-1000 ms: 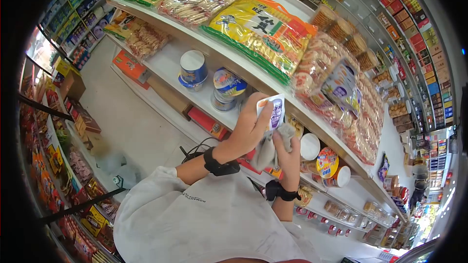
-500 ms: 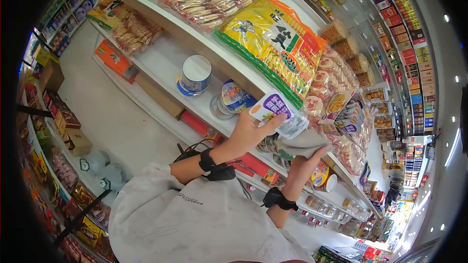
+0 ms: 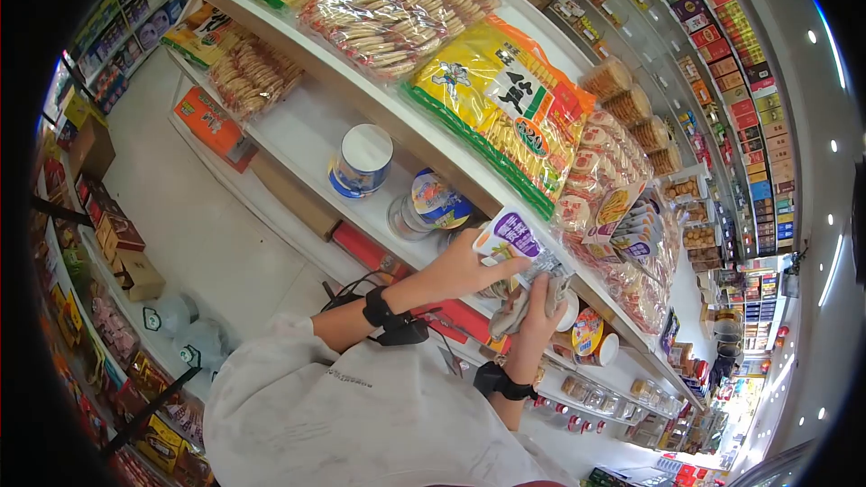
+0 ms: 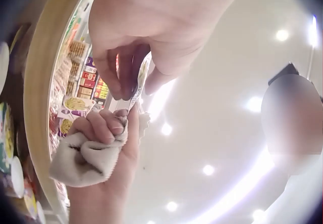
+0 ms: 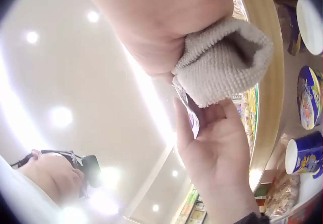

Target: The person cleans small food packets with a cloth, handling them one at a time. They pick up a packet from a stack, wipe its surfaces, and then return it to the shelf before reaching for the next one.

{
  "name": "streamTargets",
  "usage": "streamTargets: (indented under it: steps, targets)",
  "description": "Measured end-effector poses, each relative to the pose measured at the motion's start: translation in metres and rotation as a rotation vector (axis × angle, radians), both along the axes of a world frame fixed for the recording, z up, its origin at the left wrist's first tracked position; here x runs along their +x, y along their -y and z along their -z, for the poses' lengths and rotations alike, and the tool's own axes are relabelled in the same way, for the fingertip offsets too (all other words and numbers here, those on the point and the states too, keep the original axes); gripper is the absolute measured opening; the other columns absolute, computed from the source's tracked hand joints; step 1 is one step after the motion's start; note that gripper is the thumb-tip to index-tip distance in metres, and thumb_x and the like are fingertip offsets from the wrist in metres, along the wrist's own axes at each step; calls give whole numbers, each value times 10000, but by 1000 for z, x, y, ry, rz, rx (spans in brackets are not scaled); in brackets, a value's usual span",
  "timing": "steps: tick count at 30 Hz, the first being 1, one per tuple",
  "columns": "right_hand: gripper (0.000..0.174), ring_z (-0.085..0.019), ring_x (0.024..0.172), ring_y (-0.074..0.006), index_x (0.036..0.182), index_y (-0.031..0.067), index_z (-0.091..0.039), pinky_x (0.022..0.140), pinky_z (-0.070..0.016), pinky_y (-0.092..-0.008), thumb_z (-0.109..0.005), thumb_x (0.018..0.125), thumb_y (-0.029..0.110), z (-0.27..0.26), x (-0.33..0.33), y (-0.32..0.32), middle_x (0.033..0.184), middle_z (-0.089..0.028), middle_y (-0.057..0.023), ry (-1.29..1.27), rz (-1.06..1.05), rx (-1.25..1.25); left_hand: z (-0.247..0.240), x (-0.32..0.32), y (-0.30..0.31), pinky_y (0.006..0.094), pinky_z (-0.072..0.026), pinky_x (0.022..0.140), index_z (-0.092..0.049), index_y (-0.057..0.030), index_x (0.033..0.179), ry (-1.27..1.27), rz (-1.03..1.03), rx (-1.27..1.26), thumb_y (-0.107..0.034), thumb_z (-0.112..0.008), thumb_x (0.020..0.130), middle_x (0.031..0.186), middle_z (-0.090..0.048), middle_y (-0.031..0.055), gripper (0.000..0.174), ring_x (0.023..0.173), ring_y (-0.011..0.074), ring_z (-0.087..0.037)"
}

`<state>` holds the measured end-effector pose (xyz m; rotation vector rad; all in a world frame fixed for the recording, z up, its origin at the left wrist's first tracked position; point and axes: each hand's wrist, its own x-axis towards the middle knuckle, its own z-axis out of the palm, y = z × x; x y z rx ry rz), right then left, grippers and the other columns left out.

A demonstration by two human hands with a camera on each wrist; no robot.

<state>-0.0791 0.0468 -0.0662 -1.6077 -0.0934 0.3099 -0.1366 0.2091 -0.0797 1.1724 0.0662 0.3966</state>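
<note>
My left hand (image 3: 456,266) pinches a small white and purple packet (image 3: 516,239) between thumb and fingers, in front of the shelf edge. Just beside it, my right hand (image 3: 538,311) grips a bunched grey cloth (image 3: 514,307) at the packet's lower end. In the left wrist view the packet (image 4: 143,72) is seen edge-on, and the cloth (image 4: 83,161) hangs folded from the curled right fingers. The right wrist view shows the cloth (image 5: 222,65) close up, partly hiding the packet, with the left hand (image 5: 217,153) behind it.
Large yellow snack bags (image 3: 505,99) and wrapped crackers (image 3: 397,13) lie on the top shelf. More similar packets (image 3: 636,230) stand at its right part. Tubs (image 3: 365,158) sit on the shelf below. Boxes (image 3: 135,271) and clear jugs (image 3: 200,343) are at the left.
The view shifted, then nearly settled. Both hands came closer together over the last half second; the cloth, spread across the packet's end then, is now bunched lower in the right hand.
</note>
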Motion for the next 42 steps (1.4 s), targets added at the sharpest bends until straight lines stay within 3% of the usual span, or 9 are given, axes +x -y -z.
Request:
streamTargets:
  steps: [6,10,14,26,32,33,36,37,42]
  targets:
    - [406,-611,1001,-181,1251,-9,-546,853,-510,-314,-548,1016,322,-23,20,14,1117,-630,-114,299,321,276,7,3,-8,293,-515,765,-645,40,1077,98,36,384,-180,-728,884,967,-708,107,304,857,148,-651]
    - [364,-600,973,-195,1206,-8,-581,871,-478,-300,-623,973,268,-8,8,43,1128,-625,-124,566,-102,-547,-15,6,8,304,-509,736,-663,45,1021,46,118,508,-176,-752,846,925,-689,158,295,803,222,-651]
    - [235,-588,854,-131,1084,1,-628,764,-477,-273,-707,901,127,-8,2,49,967,-649,-54,233,-159,-242,-23,18,17,307,-507,688,-670,32,996,-12,12,529,-177,-777,829,827,-674,123,288,715,176,-626]
    - [212,-596,737,-78,1053,-2,-607,646,-488,-230,-715,896,90,-10,59,148,898,-638,-17,328,56,109,-39,69,133,304,-503,665,-647,25,1069,99,73,600,-119,-722,872,832,-665,98,256,730,145,-629]
    - [179,-639,750,-86,1035,0,-598,639,-501,-228,-696,916,94,8,91,190,895,-645,-26,241,43,222,-39,109,183,262,-499,680,-450,11,1402,-5,-8,500,-7,-728,835,886,-685,63,631,751,127,-628]
    - [184,-640,733,-87,1028,-1,-593,639,-503,-227,-700,913,96,7,97,195,887,-642,-28,229,82,254,-32,117,190,255,-503,716,-281,-4,1503,28,-11,546,44,-723,817,1044,-667,78,817,799,129,-625]
    - [208,-642,768,-93,1095,-6,-587,659,-501,-231,-679,916,49,3,126,209,929,-658,-39,305,102,237,-39,146,224,265,-511,750,-249,-21,1517,85,-202,713,60,-709,819,1255,-574,127,840,893,135,-627]
    - [219,-620,835,-81,1107,-4,-590,709,-485,-220,-680,921,68,1,139,212,947,-657,-31,352,133,218,-43,151,234,320,-514,859,-310,-11,1492,92,-237,767,55,-685,831,1401,-455,174,763,1090,225,-604]
    - [248,-631,814,-167,1035,-34,-600,737,-495,-320,-660,944,188,-4,227,204,899,-664,-108,465,149,140,-41,205,256,468,-354,1094,-443,-8,1409,272,-303,1255,-20,-615,887,1448,-407,221,549,1343,402,-404]
